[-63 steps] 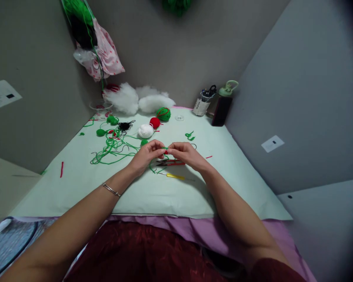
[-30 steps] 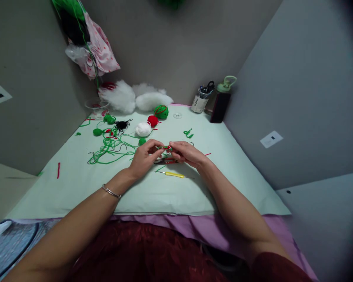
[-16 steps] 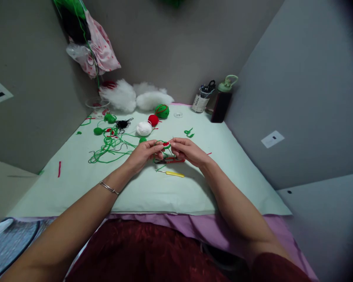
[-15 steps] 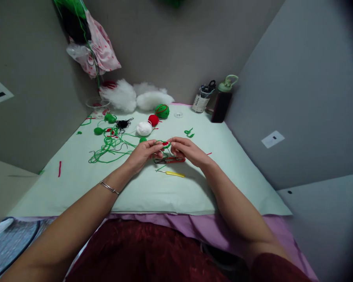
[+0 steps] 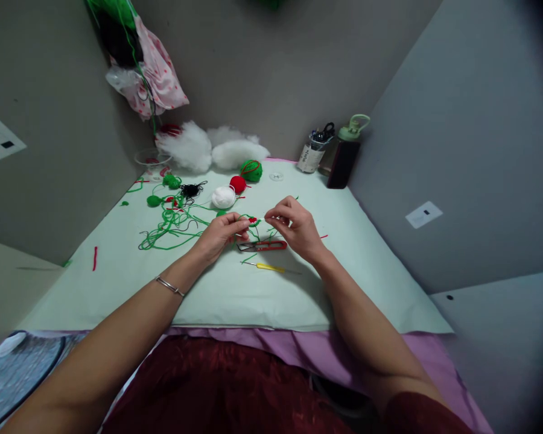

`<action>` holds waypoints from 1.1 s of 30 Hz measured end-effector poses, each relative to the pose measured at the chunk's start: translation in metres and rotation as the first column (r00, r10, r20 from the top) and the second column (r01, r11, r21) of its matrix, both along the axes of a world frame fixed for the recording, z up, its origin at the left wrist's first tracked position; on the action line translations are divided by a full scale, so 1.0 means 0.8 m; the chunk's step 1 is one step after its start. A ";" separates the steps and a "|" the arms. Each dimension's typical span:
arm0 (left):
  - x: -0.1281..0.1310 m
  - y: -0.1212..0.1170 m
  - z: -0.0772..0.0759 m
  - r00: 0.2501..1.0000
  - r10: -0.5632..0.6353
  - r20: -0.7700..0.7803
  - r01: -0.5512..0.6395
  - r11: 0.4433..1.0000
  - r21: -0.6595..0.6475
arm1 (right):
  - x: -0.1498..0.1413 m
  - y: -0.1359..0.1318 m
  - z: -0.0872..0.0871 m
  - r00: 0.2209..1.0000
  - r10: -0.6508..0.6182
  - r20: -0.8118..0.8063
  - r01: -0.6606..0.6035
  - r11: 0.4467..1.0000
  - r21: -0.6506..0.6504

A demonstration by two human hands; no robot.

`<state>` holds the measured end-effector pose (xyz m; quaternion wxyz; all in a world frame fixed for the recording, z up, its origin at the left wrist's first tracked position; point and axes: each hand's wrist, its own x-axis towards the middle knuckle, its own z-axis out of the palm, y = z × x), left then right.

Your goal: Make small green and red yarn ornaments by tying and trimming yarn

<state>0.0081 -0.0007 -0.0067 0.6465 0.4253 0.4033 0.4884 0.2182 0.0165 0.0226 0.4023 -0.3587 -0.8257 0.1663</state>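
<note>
A small crocheted piece (image 5: 253, 221) in red, white and green is pinched between the thumb and fingers of my left hand (image 5: 222, 235). My right hand (image 5: 294, 224) is closed in a pinch just to its right. Something thin and pale spans from its fingertips to the piece; whether it is a needle or yarn I cannot tell. Under my hands lie red-handled thread snips (image 5: 271, 245). Nearer to me is a crochet hook (image 5: 270, 267) with a yellow handle. Green yarn ends hang below the piece.
Tangled green yarn (image 5: 163, 238) spreads to the left. Behind it sit a black yarn bundle (image 5: 190, 190) and white (image 5: 223, 198), red (image 5: 238, 184) and green (image 5: 252, 170) yarn balls. White stuffing (image 5: 192, 147), a pen cup (image 5: 311, 158) and a bottle (image 5: 344, 160) stand along the back.
My right hand has drawn back to the right, away from the crocheted piece, and turned with its knuckles raised. My left hand keeps its grip on the piece.
</note>
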 end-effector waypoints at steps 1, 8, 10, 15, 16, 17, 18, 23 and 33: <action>0.000 0.000 0.000 1.000 -0.005 -0.002 0.005 1.000 -0.003 | -0.001 0.000 -0.001 0.999 -0.010 0.034 0.009 1.000 0.026; 0.000 -0.002 0.001 1.000 -0.017 -0.022 0.017 1.000 -0.001 | -0.001 0.003 -0.008 0.987 -0.059 0.147 0.038 0.989 0.144; 0.000 -0.002 0.001 0.999 -0.021 -0.025 0.021 1.000 0.002 | 0.000 0.003 -0.007 0.985 -0.066 0.160 0.041 0.987 0.157; 0.001 -0.002 0.001 0.999 -0.021 -0.030 0.021 1.000 0.000 | -0.001 0.002 -0.007 0.985 -0.057 0.165 0.031 0.987 0.155; 0.001 -0.002 0.001 0.999 -0.021 -0.028 0.020 1.000 -0.003 | -0.001 0.002 -0.008 0.986 -0.049 0.160 0.025 0.989 0.149; 0.001 -0.002 0.001 0.999 -0.021 -0.025 0.021 1.000 -0.006 | -0.001 0.003 -0.008 0.987 -0.041 0.153 0.019 0.990 0.141; 0.001 -0.002 0.001 1.000 -0.022 -0.022 0.022 1.000 -0.006 | -0.001 0.003 -0.009 0.989 -0.032 0.147 0.012 0.991 0.133; -0.001 0.000 -0.004 1.000 -0.028 -0.002 0.028 1.000 0.007 | -0.003 0.003 -0.011 0.995 -0.003 0.100 -0.006 0.997 0.079; -0.002 0.003 -0.004 0.999 -0.047 0.016 0.047 0.999 0.013 | -0.001 0.008 -0.012 1.000 0.022 -0.006 -0.022 0.998 -0.055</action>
